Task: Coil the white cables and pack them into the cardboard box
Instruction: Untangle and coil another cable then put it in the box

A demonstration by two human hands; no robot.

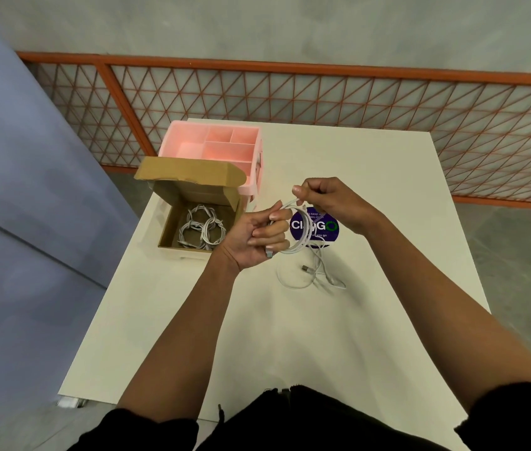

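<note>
From the head camera, the left hand (257, 236) is curled shut around a partly wound white cable (300, 236), holding the loops together in its palm with one plug end poking out below the little finger. The right hand (326, 198) sits just beyond and to the right, its fingers (298, 190) pinching the free run of the same cable where it rises off the top of the coil. The loops hang roughly upright, in front of a purple sticker (314, 226) on the white surface (371, 177). The rest of the cable trails down to the surface nearer the person, where the loose tail (313, 275) lies in a slack curl with its other plug. So the length left to wind lies below and toward the body from both hands, and the right hand is the one placed to feed it.

The cardboard box (199, 219) stands open just left of the left hand, lid tipped back, with several coiled cables (200, 227) already on its floor. Behind it the pink organiser (215, 148) shows empty compartments.
</note>
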